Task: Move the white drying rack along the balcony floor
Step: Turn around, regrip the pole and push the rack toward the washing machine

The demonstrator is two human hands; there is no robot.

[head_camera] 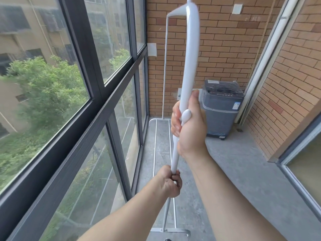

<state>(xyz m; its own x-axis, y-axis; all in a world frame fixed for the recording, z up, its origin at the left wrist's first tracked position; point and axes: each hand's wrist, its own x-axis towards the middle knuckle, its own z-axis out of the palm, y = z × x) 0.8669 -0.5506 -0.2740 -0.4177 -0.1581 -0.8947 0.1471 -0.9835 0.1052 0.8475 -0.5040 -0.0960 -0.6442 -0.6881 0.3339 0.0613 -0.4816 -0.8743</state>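
both hands grip white drying rack (188,54) upright: right hand (190,129) above left hand (169,182).

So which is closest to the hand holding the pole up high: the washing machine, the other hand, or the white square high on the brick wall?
From the right hand:
1. Left hand, just below on the pole.
2. Washing machine, right, back corner.
3. White square, high on the far wall.

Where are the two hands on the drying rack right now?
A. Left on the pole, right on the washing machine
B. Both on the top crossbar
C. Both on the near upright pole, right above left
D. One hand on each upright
C: the right hand and, lower down, the left hand both wrap the near upright of the white drying rack.
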